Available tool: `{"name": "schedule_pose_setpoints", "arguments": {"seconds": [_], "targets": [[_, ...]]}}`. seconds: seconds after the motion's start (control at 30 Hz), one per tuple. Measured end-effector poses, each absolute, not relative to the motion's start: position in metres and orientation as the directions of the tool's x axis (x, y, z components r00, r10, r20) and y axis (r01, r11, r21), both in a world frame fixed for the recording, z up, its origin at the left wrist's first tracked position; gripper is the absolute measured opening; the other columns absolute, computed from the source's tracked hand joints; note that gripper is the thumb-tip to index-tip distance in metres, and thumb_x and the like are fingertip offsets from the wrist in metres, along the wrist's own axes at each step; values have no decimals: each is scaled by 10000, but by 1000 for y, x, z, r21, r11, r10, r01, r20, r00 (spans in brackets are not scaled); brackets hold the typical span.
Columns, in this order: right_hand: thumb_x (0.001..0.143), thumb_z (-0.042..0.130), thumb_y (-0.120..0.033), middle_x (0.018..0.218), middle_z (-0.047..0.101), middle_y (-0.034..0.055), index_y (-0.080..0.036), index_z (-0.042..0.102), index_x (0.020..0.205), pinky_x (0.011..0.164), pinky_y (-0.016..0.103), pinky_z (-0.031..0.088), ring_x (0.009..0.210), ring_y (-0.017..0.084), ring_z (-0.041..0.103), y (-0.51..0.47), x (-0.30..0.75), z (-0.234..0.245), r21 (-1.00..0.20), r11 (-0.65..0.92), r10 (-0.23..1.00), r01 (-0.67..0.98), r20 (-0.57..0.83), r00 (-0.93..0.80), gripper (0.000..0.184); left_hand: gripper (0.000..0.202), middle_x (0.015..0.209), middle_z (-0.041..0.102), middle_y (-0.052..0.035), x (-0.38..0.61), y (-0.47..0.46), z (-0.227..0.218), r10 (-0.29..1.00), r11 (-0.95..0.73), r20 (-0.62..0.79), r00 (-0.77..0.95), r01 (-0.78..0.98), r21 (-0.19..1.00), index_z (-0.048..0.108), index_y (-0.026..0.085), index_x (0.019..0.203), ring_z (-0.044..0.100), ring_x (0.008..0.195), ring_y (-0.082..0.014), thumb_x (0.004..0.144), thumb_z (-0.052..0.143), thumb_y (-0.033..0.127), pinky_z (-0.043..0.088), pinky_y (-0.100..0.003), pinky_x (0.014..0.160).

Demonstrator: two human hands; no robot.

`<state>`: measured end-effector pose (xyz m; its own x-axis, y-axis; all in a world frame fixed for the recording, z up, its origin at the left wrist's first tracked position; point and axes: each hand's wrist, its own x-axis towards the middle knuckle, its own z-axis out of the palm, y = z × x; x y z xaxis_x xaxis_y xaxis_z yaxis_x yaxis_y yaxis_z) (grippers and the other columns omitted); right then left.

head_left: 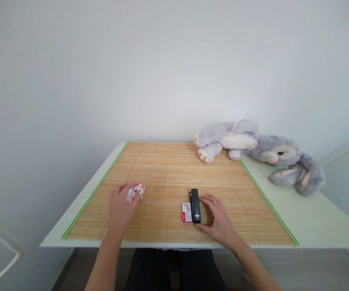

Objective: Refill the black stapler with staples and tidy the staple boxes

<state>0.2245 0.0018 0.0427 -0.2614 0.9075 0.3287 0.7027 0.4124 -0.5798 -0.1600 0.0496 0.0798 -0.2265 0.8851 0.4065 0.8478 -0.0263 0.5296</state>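
Head: two boxes [186, 213], one in left fingers [136, 199]; one stapler [195, 207] beside parted right fingers [209, 202].

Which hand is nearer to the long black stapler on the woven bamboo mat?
Right. The right hand is close by the right side of the stapler, fingers spread. The left hand is well off to its left, holding a small red-and-white box.
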Motion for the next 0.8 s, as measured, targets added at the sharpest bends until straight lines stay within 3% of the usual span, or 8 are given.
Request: {"name": "schedule_pose_setpoints", "arguments": {"seconds": [0.1,0.23,0.43,0.57,0.67,0.8], "targets": [[721,845,-427,1459,535,107,-283,502,1440,1200,588,351,1420,349,416,2,224,43,-584,414,907,699,326,-265,810,467,1099,709,-102,-205,61,68,874,222,281,-398,839,497,717,212,1203,643,1034,-298,881,590,527,485,-439,961],[723,843,-431,1454,541,105,-279,509,1436,1200,584,356,1419,346,419,2,225,41,-578,412,908,704,327,-263,803,615,1046,761,-103,-214,73,59,899,331,83,-430,791,514,716,192,1200,685,970,-301,850,578,679,502,-383,830],[740,835,-428,1467,528,107,-275,499,1444,1204,574,356,1429,340,407,2,224,41,-557,412,907,721,326,-266,795,555,1031,777,-105,-192,81,68,904,349,42,-426,791,503,751,235,1139,702,932,-329,844,591,677,479,-388,760],[737,832,-437,1456,538,112,-271,516,1433,1195,580,363,1423,348,416,2,223,43,-562,410,909,719,320,-268,782,554,1082,756,-135,-179,73,87,842,343,223,-491,807,481,745,202,1116,683,948,-335,854,586,663,477,-410,788],[731,830,-436,1453,543,109,-271,529,1426,1191,578,366,1416,348,426,2,223,43,-566,412,907,715,329,-263,776,509,1038,752,-97,-144,55,101,830,239,294,-475,778,581,719,208,1132,672,842,-264,861,609,625,477,-378,765],[729,830,-440,1450,546,109,-273,531,1424,1187,587,366,1415,351,427,2,223,42,-563,418,904,713,338,-263,775,402,915,755,-53,-65,26,99,954,101,113,-279,651,752,716,212,1105,658,725,-195,846,676,517,467,-318,690]]}}
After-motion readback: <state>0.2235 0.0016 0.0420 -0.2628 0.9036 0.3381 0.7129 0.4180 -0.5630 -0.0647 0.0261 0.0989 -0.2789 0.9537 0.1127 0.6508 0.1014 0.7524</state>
